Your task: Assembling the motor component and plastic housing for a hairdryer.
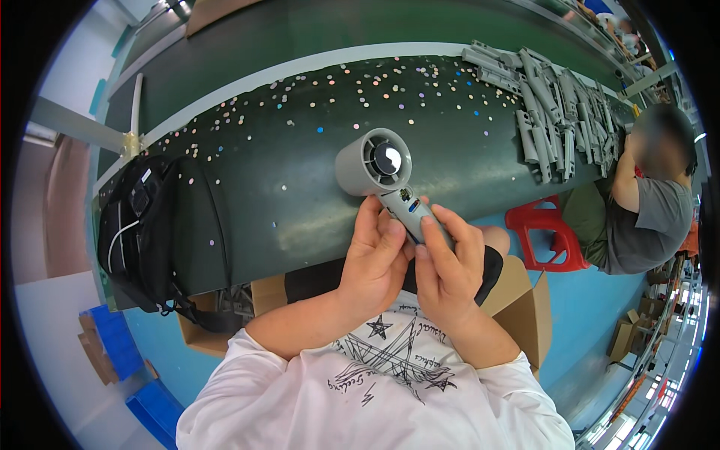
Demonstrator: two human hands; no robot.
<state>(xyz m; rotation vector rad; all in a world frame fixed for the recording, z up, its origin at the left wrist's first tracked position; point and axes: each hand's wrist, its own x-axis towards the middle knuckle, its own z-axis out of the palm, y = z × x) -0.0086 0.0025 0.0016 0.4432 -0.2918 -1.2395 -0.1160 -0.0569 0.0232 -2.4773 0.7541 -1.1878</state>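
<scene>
L hand (375, 262) and R hand (454, 266) hold a grey handheld fan (358, 169) over the counter's (281, 199) near edge, circuitry (408, 198) showing in its handle. Small multicol. dots (320, 130) are scattered mostly along the far edge; grey handle parts (541, 94) lie heaped twd the R end. A black backpack (146, 247) sits at the L end; a co-worker (656, 225) sits nr the R end, w/ a red stool (573, 246) close by.

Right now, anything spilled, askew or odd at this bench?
Yes: small coloured discs lie scattered over the dark table, mostly its far side, as if spilled. The grey handheld fan has an opening in its handle exposing inner parts; whether that's damage, I can't tell.
</scene>
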